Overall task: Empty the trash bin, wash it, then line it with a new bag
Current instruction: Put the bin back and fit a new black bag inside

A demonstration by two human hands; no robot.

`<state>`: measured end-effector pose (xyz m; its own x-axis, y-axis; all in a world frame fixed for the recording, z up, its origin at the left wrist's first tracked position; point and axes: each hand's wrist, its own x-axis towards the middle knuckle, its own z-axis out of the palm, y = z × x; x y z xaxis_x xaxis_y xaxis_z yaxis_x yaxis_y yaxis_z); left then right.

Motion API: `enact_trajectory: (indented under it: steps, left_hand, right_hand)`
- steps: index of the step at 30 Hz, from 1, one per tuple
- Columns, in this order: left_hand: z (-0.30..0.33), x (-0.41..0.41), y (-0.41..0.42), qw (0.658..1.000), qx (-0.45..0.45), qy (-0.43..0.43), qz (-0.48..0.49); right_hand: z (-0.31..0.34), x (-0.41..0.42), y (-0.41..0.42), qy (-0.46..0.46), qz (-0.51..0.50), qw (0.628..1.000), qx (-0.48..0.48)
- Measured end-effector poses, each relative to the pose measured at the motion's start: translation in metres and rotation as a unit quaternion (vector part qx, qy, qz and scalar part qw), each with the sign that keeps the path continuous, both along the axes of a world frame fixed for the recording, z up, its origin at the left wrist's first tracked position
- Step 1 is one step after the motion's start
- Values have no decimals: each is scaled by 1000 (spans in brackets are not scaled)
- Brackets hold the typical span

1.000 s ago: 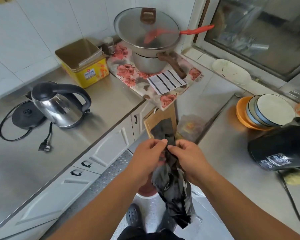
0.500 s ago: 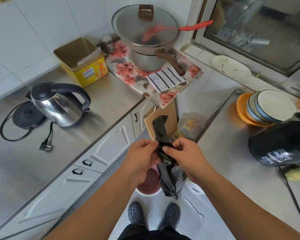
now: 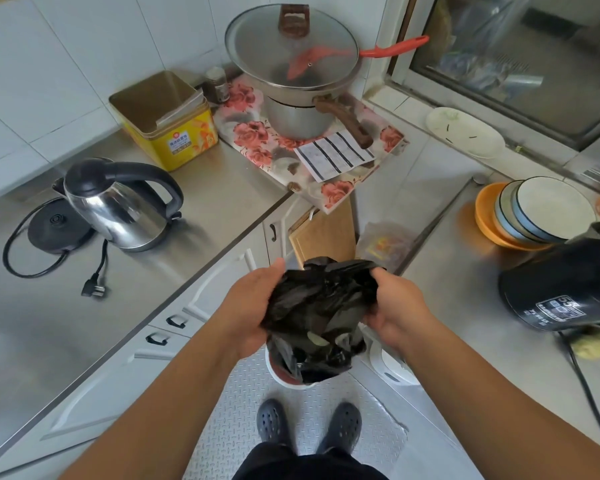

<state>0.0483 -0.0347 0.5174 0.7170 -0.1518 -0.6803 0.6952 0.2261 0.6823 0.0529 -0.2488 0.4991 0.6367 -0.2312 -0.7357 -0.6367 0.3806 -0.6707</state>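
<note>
Hands now spread black bag wider over bin.

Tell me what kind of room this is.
A home kitchen, most likely: a lidded pot on the corner worktop, an electric kettle on the steel counter, and stacked bowls to the right.

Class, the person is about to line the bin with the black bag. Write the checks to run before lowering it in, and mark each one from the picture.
1. Left hand grips the black bag: ok.
2. Right hand grips its other side: ok.
3. Bag mouth spread open: ok, partly.
4. Bin directly beneath the bag: ok.
5. Bin washed and dry inside: cannot tell, bag hides it.
6. Bag free of tears: cannot tell.
</note>
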Motion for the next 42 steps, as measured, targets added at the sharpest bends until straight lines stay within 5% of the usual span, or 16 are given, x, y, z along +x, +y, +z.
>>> enact_trajectory:
  steps: [3, 7, 15, 18, 20, 21, 23, 25, 27, 29, 32, 34, 37, 40, 42]
  left_hand:
    - [-2, -7, 6, 979, 128, -61, -144]
    - [-6, -11, 4, 907, 305, -107, -269]
    - [-34, -11, 18, 781, 538, -143, -282]
    - [-51, -13, 38, 768, 569, -105, -276]
    - [-64, -16, 54, 773, 573, -65, -266]
    - [-70, -17, 62, 784, 566, -45, -251]
    - [-78, -20, 73, 849, 503, 13, -163]
    - [-79, -21, 77, 926, 362, 100, -22]
    - [-77, -19, 76, 958, 186, 191, 105]
    - [-72, -16, 72, 948, 37, 253, 188]
    - [-71, -10, 69, 927, -39, 277, 249]
    - [-67, -10, 65, 935, -30, 271, 225]
    - [-65, -10, 61, 960, 59, 216, 165]
    - [-65, -11, 62, 960, 180, 166, 138]
    - [-64, -15, 61, 957, 227, 143, 107]
  right_hand:
    - [3, 1, 3, 35, -30, 997, 61]
    - [7, 3, 9, 37, -53, 996, 68]
    - [12, 8, 13, 52, -71, 996, 15]
    - [14, 9, 6, 23, -1, 1000, -17]
    - [12, 8, -3, -38, 106, 982, -150]
    - [11, 7, -10, -80, 192, 942, -264]
    - [6, 5, -24, -141, 364, 801, -454]
    - [3, 1, -34, -155, 478, 708, -496]
    - [-4, -5, -39, -141, 542, 659, -502]
    - [-13, -11, -42, -131, 572, 626, -513]
    - [-26, -15, -45, -100, 576, 600, -547]
    - [-36, -16, -47, -68, 556, 608, -563]
    - [-48, -18, -54, -3, 470, 683, -559]
    - [-57, -22, -56, 61, 282, 835, -468]
    - [-58, -21, -50, 125, 75, 963, -226]
